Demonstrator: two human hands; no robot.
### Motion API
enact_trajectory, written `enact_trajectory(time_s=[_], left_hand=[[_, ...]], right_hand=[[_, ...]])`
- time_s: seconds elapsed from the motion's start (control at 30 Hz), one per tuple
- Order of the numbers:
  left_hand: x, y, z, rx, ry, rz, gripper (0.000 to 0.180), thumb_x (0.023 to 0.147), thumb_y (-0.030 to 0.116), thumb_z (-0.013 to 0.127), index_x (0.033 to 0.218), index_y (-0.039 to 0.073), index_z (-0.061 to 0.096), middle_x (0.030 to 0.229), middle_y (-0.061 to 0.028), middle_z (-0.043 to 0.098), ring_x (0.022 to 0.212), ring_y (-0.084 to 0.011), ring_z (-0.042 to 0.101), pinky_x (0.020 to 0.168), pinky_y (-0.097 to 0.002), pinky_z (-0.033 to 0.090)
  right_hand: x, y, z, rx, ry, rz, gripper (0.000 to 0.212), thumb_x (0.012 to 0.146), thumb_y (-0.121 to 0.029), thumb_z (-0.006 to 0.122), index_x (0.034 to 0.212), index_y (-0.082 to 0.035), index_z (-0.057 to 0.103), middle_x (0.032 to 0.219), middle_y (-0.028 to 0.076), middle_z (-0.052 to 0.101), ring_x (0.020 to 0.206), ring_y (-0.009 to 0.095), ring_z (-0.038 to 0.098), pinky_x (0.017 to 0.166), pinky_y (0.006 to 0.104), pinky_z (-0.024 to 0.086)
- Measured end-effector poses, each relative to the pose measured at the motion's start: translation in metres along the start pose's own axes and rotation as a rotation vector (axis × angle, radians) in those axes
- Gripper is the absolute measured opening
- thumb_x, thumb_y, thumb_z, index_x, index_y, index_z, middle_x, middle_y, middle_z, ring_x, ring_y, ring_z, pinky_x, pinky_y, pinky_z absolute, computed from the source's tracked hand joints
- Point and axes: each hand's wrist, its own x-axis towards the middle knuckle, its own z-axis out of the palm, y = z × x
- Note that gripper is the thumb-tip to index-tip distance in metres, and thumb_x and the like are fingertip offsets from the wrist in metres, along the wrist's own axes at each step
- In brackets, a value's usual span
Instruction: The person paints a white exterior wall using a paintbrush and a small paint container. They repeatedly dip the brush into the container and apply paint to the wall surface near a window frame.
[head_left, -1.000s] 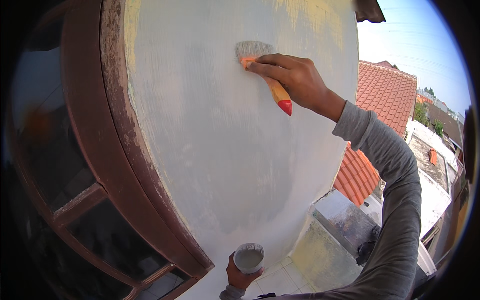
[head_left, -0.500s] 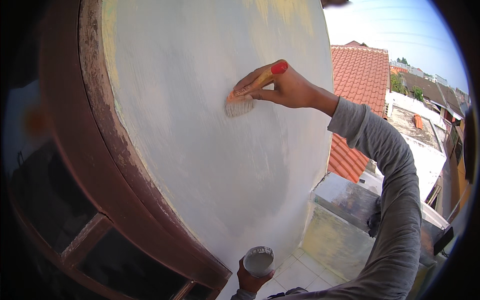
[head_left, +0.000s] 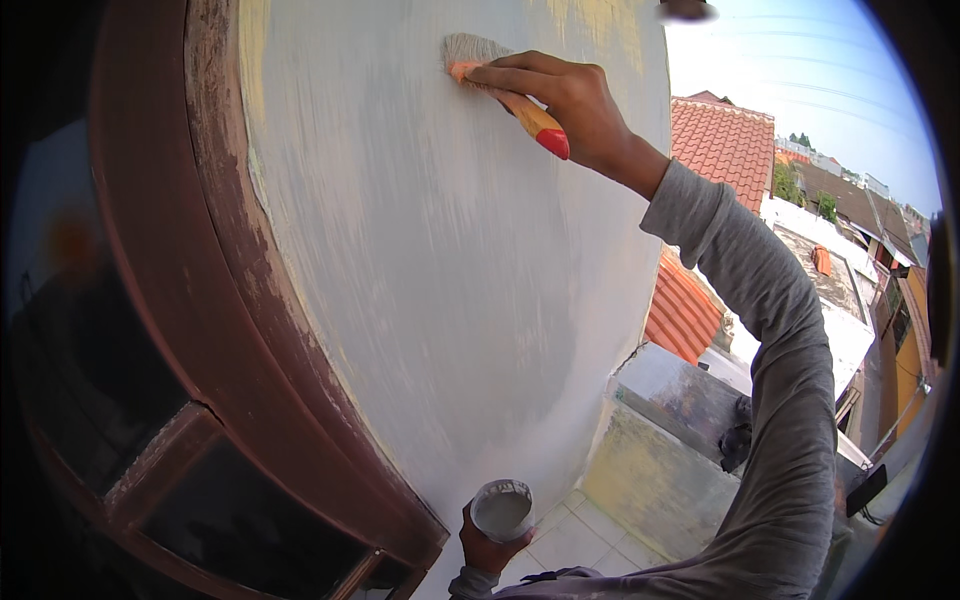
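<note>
The right-hand grip (head_left: 577, 105) is closed around a paintbrush (head_left: 530, 116) — its grey bristles (head_left: 474, 47) up and left of the grip, against the wall (head_left: 440, 260), its red handle end (head_left: 553, 143) just below. Well below and slightly left, the left-hand grip (head_left: 484, 552) is wrapped round a cup (head_left: 506, 487) of grey paint (head_left: 502, 513), whose open top faces up.

Head view: head-worn fisheye, near the pale wall (head_left: 450, 300), facing it and tilted downward, taking in the tiled floor (head_left: 585, 535) below it.
</note>
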Motion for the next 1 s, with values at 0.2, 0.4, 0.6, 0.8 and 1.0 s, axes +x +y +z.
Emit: enact_trajectory(time_s=[0.2,0.4,0.6,0.8,1.0], left_hand=[[0.007,-0.004,-0.006,0.015,-0.028,0.024,0.103,0.061,0.034,0.106,0.14,0.001,0.048,0.127,-0.0176,0.069,0.116,-0.0298,0.071,0.101,-0.0435,0.059],[0.015,0.008,-0.01,-0.048,-0.037,0.031,0.101,0.062,0.034,0.105,0.139,0.0,0.048,0.126,-0.0175,0.07,0.115,-0.0295,0.071,0.1,-0.043,0.059],[0.014,0.013,0.005,0.003,-0.029,0.05,0.1,0.061,0.031,0.105,0.138,0.001,0.049,0.125,-0.0166,0.071,0.114,-0.0288,0.072,0.099,-0.0431,0.059],[0.006,0.013,0.008,-0.09,0.067,-0.034,0.101,0.057,0.03,0.105,0.136,0.002,0.05,0.124,-0.0154,0.071,0.113,-0.0281,0.072,0.1,-0.0439,0.059],[-0.002,0.001,-0.003,-0.041,0.117,-0.025,0.102,0.059,0.031,0.106,0.137,-0.001,0.049,0.124,-0.0174,0.071,0.113,-0.029,0.073,0.099,-0.0433,0.06]], right_hand=[[-0.101,-0.096,-0.023,0.415,-0.39,-0.003,0.042,0.089,-0.006,0.079,0.129,-0.02,0.076,0.12,0.002,0.078,0.1,0.023,0.078,0.079,0.0316,0.066],[-0.058,-0.083,-0.035,0.88,-0.644,0.174,0.029,0.095,-0.013,0.08,0.125,-0.011,0.079,0.116,0.008,0.081,0.098,0.023,0.078,0.088,0.0345,0.063],[-0.033,-0.042,-0.023,0.788,-0.571,0.441,0.02,0.1,-0.012,0.076,0.118,-0.003,0.079,0.119,0.01,0.08,0.101,0.022,0.076,0.093,0.0329,0.063],[0.013,-0.009,-0.017,0.625,-0.485,0.236,0.021,0.099,-0.017,0.078,0.115,-0.003,0.079,0.12,0.009,0.079,0.103,0.023,0.077,0.095,0.0331,0.063],[0.101,0.068,0.004,0.42,-0.039,-0.036,0.024,0.097,-0.018,0.08,0.12,-0.012,0.08,0.124,0.007,0.079,0.102,0.025,0.079,0.092,0.036,0.065]])
